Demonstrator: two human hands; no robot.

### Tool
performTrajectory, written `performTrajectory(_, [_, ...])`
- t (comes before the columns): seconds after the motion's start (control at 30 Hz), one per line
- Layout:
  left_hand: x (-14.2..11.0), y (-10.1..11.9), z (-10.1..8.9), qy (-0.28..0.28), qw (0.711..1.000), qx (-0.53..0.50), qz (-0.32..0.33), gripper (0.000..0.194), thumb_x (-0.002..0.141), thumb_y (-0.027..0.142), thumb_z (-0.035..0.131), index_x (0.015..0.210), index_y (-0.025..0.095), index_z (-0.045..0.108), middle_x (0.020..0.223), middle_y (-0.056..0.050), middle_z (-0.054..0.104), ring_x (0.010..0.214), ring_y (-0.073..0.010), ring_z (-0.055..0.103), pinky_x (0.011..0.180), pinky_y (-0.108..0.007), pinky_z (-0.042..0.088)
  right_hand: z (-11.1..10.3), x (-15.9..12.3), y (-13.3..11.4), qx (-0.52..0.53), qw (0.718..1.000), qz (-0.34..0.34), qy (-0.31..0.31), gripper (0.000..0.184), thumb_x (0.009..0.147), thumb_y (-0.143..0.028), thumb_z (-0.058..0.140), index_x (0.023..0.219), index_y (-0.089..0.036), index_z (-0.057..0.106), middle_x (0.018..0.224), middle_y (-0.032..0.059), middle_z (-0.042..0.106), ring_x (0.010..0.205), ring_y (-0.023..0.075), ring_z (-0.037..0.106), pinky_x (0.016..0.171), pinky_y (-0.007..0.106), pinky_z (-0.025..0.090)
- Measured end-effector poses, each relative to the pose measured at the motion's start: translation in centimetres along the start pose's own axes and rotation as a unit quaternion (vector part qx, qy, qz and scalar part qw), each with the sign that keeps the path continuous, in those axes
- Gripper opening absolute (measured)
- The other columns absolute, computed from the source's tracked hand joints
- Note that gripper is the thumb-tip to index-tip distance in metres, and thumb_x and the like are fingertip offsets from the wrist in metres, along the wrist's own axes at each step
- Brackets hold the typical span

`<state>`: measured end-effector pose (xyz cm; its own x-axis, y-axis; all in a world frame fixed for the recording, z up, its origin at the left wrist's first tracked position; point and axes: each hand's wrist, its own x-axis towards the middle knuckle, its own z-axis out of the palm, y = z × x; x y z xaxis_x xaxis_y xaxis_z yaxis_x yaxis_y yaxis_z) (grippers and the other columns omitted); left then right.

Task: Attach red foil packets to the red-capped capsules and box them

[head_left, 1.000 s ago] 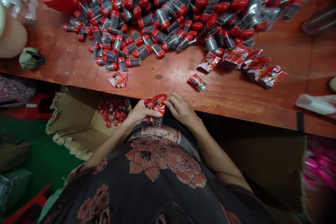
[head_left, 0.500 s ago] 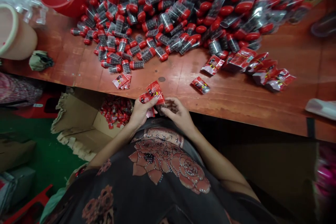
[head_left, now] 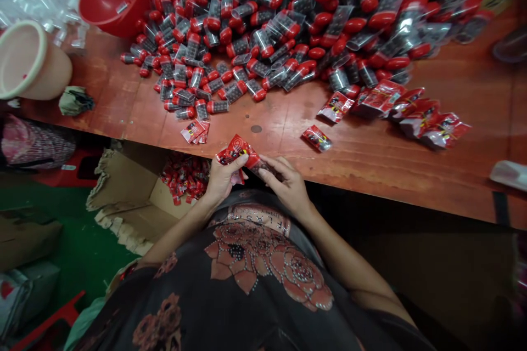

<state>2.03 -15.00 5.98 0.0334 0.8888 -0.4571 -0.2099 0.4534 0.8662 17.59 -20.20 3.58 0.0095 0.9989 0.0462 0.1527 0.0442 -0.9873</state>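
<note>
Head cam feed on my end, both hands low at the table edge, working close together. Step in hand, as I read it: one red foil sachet (head_left: 237, 152) and one clear tube (head_left: 263, 167) with dark contents being handled together, the tube's dark end showing past the sachet's right side (can't tell from here if it sits inside the foil or just behind it). The next move looks to call for the fingers to settle that join before anything is put down.

Grip: the left hand (head_left: 224, 179) is closed around the lower part of the sachet, thumb across its face. The right hand (head_left: 286, 186) is curled in, fingers (head_left: 284, 171) over the tube end, nearly shut, holding it against the sachet. The sachet sits between both hands, just above the lap and by the edge of the wooden table (head_left: 370, 178).

Around them: a big heap of red-capped tubes (head_left: 263, 27) on the table, loose filled sachets (head_left: 420, 120) off to the right, a small sachet stack (head_left: 194, 131) nearer the left hand. Below the edge, a cardboard box (head_left: 123, 197) holds more sachets (head_left: 183, 178).
</note>
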Motion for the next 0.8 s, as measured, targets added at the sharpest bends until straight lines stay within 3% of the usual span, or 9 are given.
performTrajectory(0.23, [0.0,0.3,0.3,-0.005,0.999,-0.048,0.002,0.029,0.054,0.025,0.084,0.068,0.015,0.061,0.061,0.003,0.063,0.041,-0.0048,0.05,0.038,-0.017,0.04,0.0,-0.3,0.1,-0.075,0.991,-0.106,0.015,0.048,0.09,-0.023,0.056,0.134,-0.042,0.051,0.089,0.0016,0.055,0.079,0.0164,0.056,0.071,0.033,0.051])
performTrajectory(0.33, [0.0,0.6,0.5,-0.001,0.996,-0.084,-0.012,0.028,0.057,0.025,0.083,0.071,0.015,0.062,0.062,0.002,0.065,0.048,-0.0067,0.057,0.04,-0.016,0.041,0.1,-0.4,0.3,-0.123,0.983,-0.139,0.004,0.051,0.09,-0.022,0.056,0.136,-0.042,0.049,0.089,0.0027,0.055,0.076,0.0167,0.055,0.067,0.033,0.049])
performTrajectory(0.47, [0.0,1.0,0.5,0.005,0.996,-0.086,-0.027,0.03,0.06,0.03,0.082,0.076,0.016,0.063,0.067,0.0,0.068,0.053,-0.0093,0.062,0.04,-0.016,0.04,0.4,-0.7,0.1,-0.131,0.982,-0.134,0.011,0.05,0.089,-0.023,0.057,0.136,-0.039,0.051,0.088,0.0033,0.056,0.074,0.0169,0.055,0.066,0.032,0.049])
performTrajectory(0.8, [-0.5,0.6,0.6,0.0,0.999,-0.046,-0.011,0.031,0.059,0.032,0.084,0.075,0.015,0.063,0.068,0.001,0.066,0.048,-0.007,0.056,0.041,-0.018,0.045,-0.3,-0.1,-0.1,-0.04,0.995,-0.09,0.007,0.042,0.09,-0.024,0.056,0.131,-0.038,0.056,0.086,0.0013,0.054,0.078,0.0158,0.055,0.069,0.032,0.049])
